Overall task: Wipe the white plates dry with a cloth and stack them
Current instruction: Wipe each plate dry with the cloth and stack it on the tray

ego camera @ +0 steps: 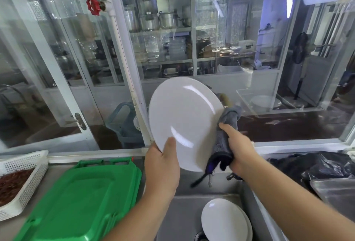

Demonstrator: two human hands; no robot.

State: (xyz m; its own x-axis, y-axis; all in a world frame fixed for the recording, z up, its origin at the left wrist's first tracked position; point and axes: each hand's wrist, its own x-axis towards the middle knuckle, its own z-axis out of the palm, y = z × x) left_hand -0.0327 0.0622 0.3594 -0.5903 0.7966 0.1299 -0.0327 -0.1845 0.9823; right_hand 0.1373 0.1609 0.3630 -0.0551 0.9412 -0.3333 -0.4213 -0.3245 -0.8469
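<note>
Plate (184, 121): centre, tilted up to face the wiper. Left hand (163, 166) pinches its 7 o'clock rim, leaving the face free. Right hand (240, 150), clenched around grey cloth (228, 125), presses the 3 o'clock edge. Further plates (224, 221) in sink (178, 221), 5 o'clock.

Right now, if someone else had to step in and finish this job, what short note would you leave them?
Left hand: grips the lower edge of a white plate, held up tilted above the sink.
Right hand: holds a grey cloth against the plate's right rim.
More white plates lie stacked in the sink; whether they are dried cannot be told.
Left to do: finish wiping the held plate and stack it.
</note>
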